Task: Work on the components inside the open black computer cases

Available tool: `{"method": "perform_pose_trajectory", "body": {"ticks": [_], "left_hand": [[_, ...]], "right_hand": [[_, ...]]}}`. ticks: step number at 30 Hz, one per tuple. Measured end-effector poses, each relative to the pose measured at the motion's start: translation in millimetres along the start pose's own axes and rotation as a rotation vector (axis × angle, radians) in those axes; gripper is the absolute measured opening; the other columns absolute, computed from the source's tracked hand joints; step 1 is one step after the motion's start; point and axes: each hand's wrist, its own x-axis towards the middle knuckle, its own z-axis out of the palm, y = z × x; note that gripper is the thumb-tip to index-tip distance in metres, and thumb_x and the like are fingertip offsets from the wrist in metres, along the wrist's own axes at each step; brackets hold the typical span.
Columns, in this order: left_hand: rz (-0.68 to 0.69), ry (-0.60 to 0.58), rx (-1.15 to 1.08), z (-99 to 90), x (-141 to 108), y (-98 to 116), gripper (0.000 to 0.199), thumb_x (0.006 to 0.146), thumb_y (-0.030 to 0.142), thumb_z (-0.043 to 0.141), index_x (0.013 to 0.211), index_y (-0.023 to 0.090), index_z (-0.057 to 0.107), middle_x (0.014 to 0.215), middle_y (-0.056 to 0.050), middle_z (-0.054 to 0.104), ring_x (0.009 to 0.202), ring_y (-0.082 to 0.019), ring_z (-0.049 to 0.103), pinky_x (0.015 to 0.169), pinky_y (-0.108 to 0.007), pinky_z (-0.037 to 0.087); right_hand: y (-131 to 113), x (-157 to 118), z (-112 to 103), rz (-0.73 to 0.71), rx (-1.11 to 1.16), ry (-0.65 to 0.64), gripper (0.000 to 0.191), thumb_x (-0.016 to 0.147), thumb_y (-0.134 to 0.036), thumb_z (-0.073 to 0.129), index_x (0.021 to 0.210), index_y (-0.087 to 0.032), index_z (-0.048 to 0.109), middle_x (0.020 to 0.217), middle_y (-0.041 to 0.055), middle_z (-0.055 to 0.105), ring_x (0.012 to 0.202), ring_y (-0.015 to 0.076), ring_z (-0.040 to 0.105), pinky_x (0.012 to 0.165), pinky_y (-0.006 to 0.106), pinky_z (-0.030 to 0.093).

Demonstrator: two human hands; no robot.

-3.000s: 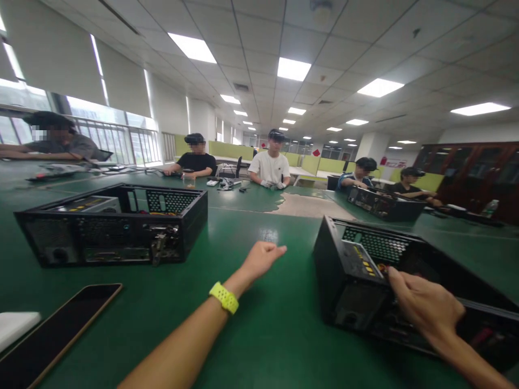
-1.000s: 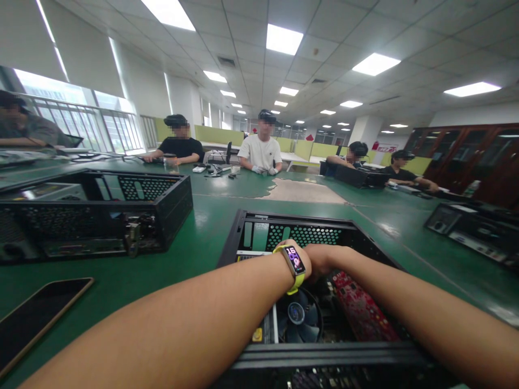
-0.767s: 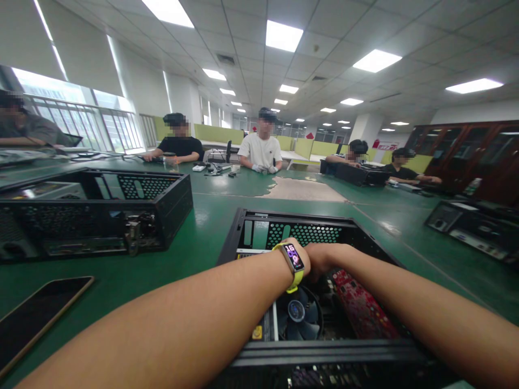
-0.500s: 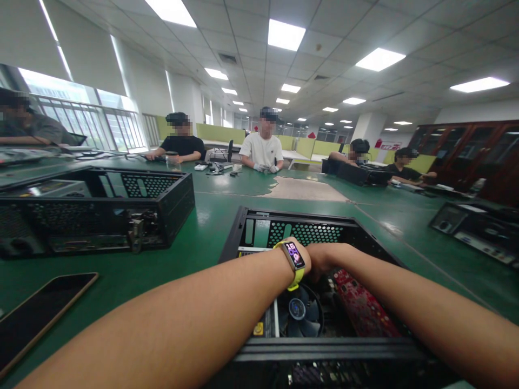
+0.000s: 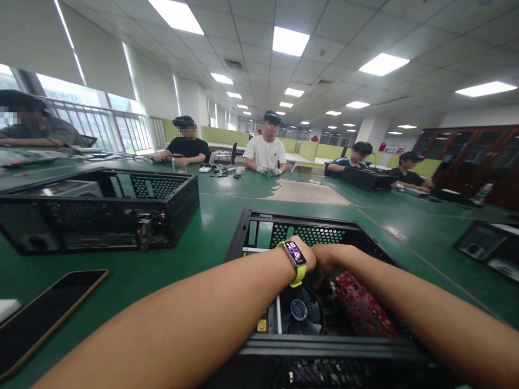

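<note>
Both of my hands reach down into an open black computer case in front of me. My left hand, below a yellow-strapped smartwatch, is bent over the inside, its fingers out of sight. Beside it my right hand curls downward, close to or touching the left; its fingertips are hidden too. What either hand touches does not show. Nearer to me lies a round cooling fan. A red circuit board sits under my right forearm, and part of a metal-edged unit shows at the case's left.
Another open computer case stands at the left on the green table. A phone lies at the near left, beside a white object. A further case is at the right. Several people sit around the table's far sides.
The view has shifted slightly left, so a white object now shows by the phone. My hands stay in nearly the same place inside the case.
</note>
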Motion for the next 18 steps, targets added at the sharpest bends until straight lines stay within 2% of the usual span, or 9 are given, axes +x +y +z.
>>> {"method": "perform_pose_trajectory", "body": {"ticks": [2, 4, 6, 9, 12, 15, 16, 18], "left_hand": [[-0.034, -0.038, 0.009, -6.1, -5.4, 3.0, 0.018, 0.045, 0.025, 0.083, 0.055, 0.024, 0.068, 0.055, -0.005, 0.061, 0.081, -0.031, 0.061, 0.076, -0.038, 0.046], [-0.054, -0.007, 0.031, -12.2, -12.5, 7.7, 0.018, 0.045, 0.019, 0.082, 0.054, 0.024, 0.068, 0.057, -0.004, 0.063, 0.083, -0.031, 0.062, 0.079, -0.040, 0.046], [-0.046, -0.030, 0.125, -19.8, -20.7, 14.7, 0.019, 0.045, 0.011, 0.081, 0.051, 0.022, 0.066, 0.063, -0.005, 0.066, 0.086, -0.032, 0.062, 0.082, -0.043, 0.045], [0.037, -0.142, 0.320, -38.6, -33.8, 29.0, 0.019, 0.046, 0.004, 0.080, 0.052, 0.016, 0.067, 0.077, -0.012, 0.070, 0.088, -0.035, 0.062, 0.084, -0.045, 0.045], [0.172, -0.170, 0.413, -72.1, -52.9, 40.9, 0.017, 0.054, 0.017, 0.081, 0.067, 0.014, 0.072, 0.085, -0.016, 0.070, 0.084, -0.034, 0.064, 0.079, -0.044, 0.047], [0.390, -0.066, 0.269, -113.0, -93.1, 36.0, 0.031, 0.075, 0.045, 0.065, 0.086, 0.016, 0.073, 0.084, -0.012, 0.070, 0.078, -0.028, 0.064, 0.071, -0.038, 0.049], [0.466, -0.003, 0.153, -123.7, -112.9, 28.3, 0.036, 0.082, 0.048, 0.055, 0.093, 0.019, 0.072, 0.085, -0.010, 0.070, 0.078, -0.025, 0.064, 0.071, -0.036, 0.049], [0.556, 0.135, -0.116, -133.5, -158.9, 3.5, 0.037, 0.089, 0.046, 0.044, 0.106, 0.023, 0.067, 0.094, -0.006, 0.069, 0.084, -0.020, 0.063, 0.078, -0.031, 0.049]], "right_hand": [[-3.6, -4.0, -1.0, 0.015, -0.053, -0.012, 0.050, 0.036, -0.031, 0.084, 0.081, -0.015, 0.069, 0.074, 0.0036, 0.065, 0.081, 0.0232, 0.061, 0.073, 0.032, 0.049], [-6.4, -7.0, -0.6, 0.022, -0.097, -0.014, 0.048, 0.036, -0.026, 0.083, 0.081, -0.015, 0.069, 0.077, 0.0042, 0.065, 0.080, 0.0234, 0.061, 0.072, 0.032, 0.049], [-7.1, -8.1, -0.2, 0.004, -0.106, 0.025, 0.049, 0.036, -0.021, 0.083, 0.083, -0.016, 0.069, 0.082, 0.0041, 0.066, 0.080, 0.0236, 0.061, 0.073, 0.033, 0.048], [-6.4, -11.1, -6.4, -0.012, -0.074, 0.087, 0.050, 0.037, -0.016, 0.082, 0.085, -0.018, 0.069, 0.083, 0.0032, 0.066, 0.079, 0.0233, 0.061, 0.072, 0.032, 0.047], [-11.2, -32.3, -23.5, -0.044, -0.066, 0.159, 0.035, 0.050, -0.018, 0.077, 0.084, -0.016, 0.069, 0.079, 0.0043, 0.066, 0.075, 0.0220, 0.060, 0.069, 0.030, 0.046], [-17.5, -85.4, -28.4, -0.144, -0.077, 0.411, 0.021, 0.072, -0.028, 0.063, 0.089, -0.018, 0.069, 0.086, 0.0058, 0.067, 0.078, 0.0220, 0.060, 0.070, 0.032, 0.046], [-16.8, -107.9, -21.3, -0.177, -0.056, 0.530, 0.023, 0.078, -0.031, 0.057, 0.094, -0.020, 0.068, 0.092, 0.0055, 0.067, 0.082, 0.0221, 0.060, 0.073, 0.032, 0.047], [-8.1, -151.0, 7.5, -0.236, 0.038, 0.765, 0.032, 0.083, -0.038, 0.052, 0.112, -0.027, 0.062, 0.109, 0.0036, 0.063, 0.098, 0.0216, 0.058, 0.085, 0.032, 0.046]]}}
